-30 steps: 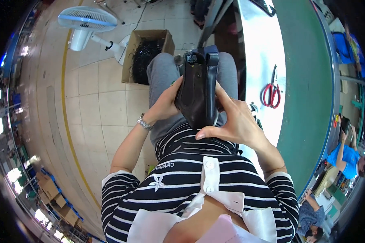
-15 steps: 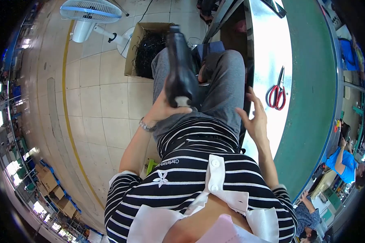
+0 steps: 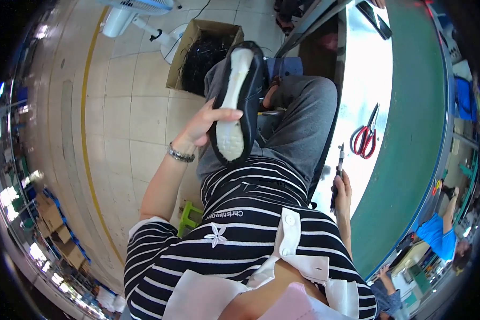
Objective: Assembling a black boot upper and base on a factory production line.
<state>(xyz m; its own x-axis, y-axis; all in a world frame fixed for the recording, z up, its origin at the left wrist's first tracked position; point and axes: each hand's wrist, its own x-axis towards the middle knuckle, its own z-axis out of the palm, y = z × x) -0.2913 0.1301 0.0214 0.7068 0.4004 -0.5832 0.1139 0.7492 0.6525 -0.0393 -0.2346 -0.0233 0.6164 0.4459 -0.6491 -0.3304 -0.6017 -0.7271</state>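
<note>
My left hand (image 3: 208,121) is wrapped around the middle of a black shoe (image 3: 256,80). Its underside faces up, showing a pale sole insert (image 3: 231,141) ringed by a black edge, with my fingers lying across it. On the right, by the table's near edge, my right hand (image 3: 344,193) is closed around the dark handle of a slim cutter knife (image 3: 338,173). Its narrow tip points away from me, well apart from the shoe. Red-handled scissors (image 3: 366,140) lie on the table beyond the knife.
The table (image 3: 365,69) with a shiny metal strip and green surface runs along my right. A dark phone-like object (image 3: 376,21) lies at its far end. An open carton (image 3: 173,74) of black scraps, a standing fan (image 3: 117,21) and a green stool (image 3: 188,218) are on the floor.
The shoe has turned so its pale underside shows, and my left hand now grips its middle. My right hand was open and bare; now it holds the cutter knife, nearer my body.
</note>
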